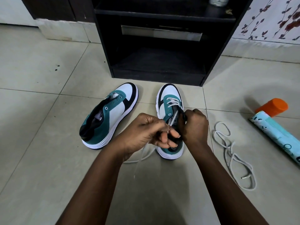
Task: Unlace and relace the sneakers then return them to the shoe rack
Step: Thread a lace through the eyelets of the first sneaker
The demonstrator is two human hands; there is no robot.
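Two white, teal and black sneakers stand on the tiled floor in front of the black shoe rack [155, 46]. The left sneaker [112, 114] has bare eyelets and no lace. The right sneaker [170, 101] carries a white lace [172, 101] crossed through its front eyelets. My left hand [146, 132] pinches one strand of that lace above the shoe's opening; loose ends trail down to the floor below it. My right hand [194, 125] grips the shoe's black tongue and collar edge. A second white lace [232, 151] lies loose on the floor to the right.
An aerosol can [274, 124] with an orange cap and pale blue body lies on the floor at the far right. The rack's lower shelf [155, 65] stands open behind the shoes. A floral wall covering is at the upper right.
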